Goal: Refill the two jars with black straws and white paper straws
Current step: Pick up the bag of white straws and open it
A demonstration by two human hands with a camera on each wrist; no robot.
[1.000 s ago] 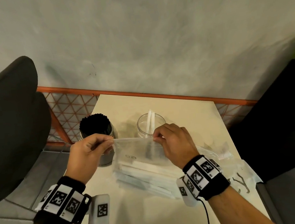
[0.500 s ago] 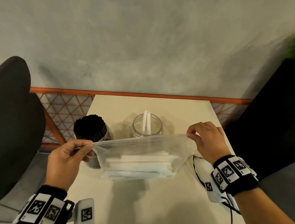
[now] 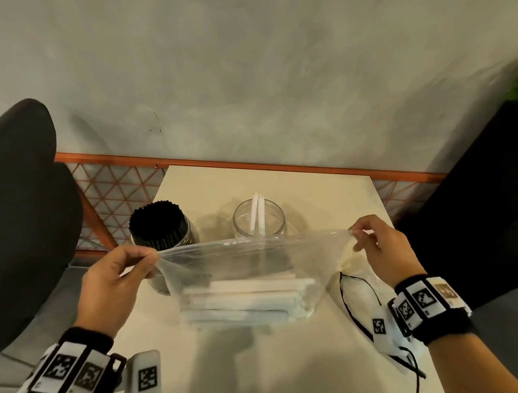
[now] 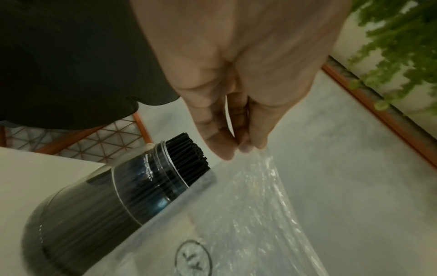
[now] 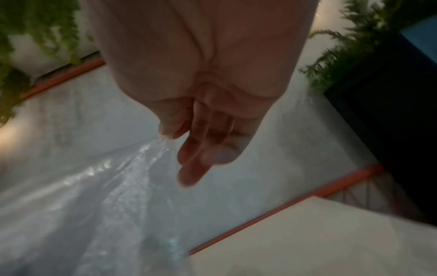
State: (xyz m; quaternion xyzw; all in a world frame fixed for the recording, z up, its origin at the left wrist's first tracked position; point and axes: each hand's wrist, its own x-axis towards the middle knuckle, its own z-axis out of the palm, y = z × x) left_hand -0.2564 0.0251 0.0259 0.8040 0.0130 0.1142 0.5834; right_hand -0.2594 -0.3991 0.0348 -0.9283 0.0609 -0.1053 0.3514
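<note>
Wearing black wristbands bearing white panels printed with black square codes; carrying white tagged camera modules under both wrists, trailing thin black cables. Showing bare forearms, no sleeves.

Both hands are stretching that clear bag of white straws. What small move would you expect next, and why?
Probably the right hand lets go and reaches into the bag for the white straws. The left hand also pinches its top edge, the clear jar holds only two straws, and the other jar looks packed with black straws.
</note>
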